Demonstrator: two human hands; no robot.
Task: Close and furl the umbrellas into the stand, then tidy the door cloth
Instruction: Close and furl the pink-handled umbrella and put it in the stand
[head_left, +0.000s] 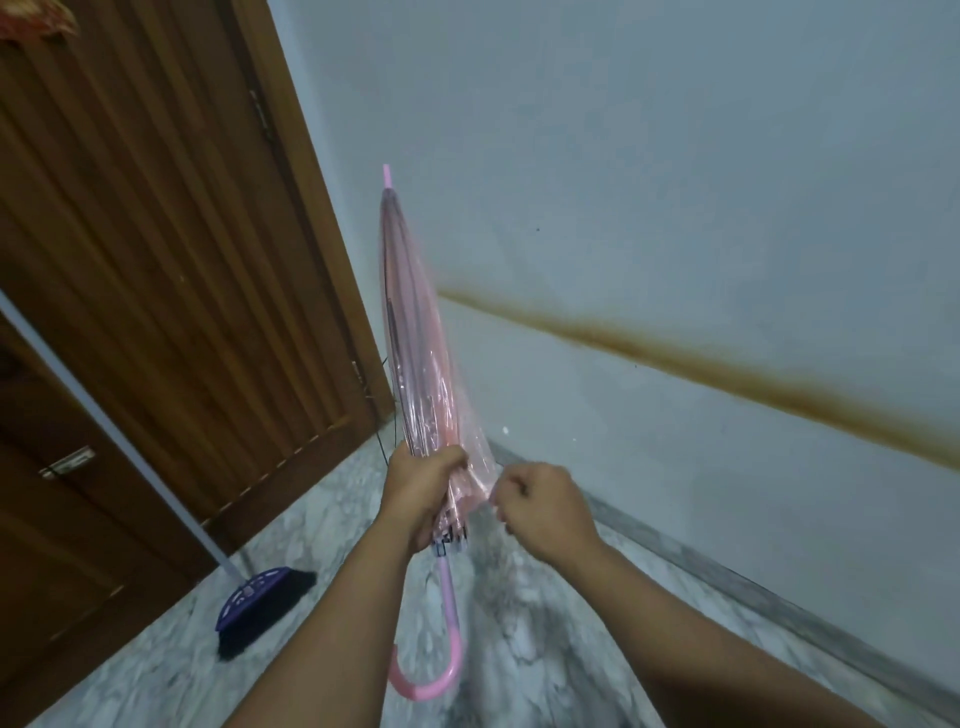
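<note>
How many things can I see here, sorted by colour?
Pink: 1, the umbrella, gripped by the left hand, its edge pinched by the right hand
Purple: 1, the broom
Brown: 1, the wooden door
Total: 3

The transparent pink plastic umbrella (415, 332) is closed, canopy gathered loosely around the shaft. Its pink tip points upward, tilted slightly left. The canopy's lower end lies within the left-hand fingers (447, 457); the curved pink hook handle hangs below them.
</note>
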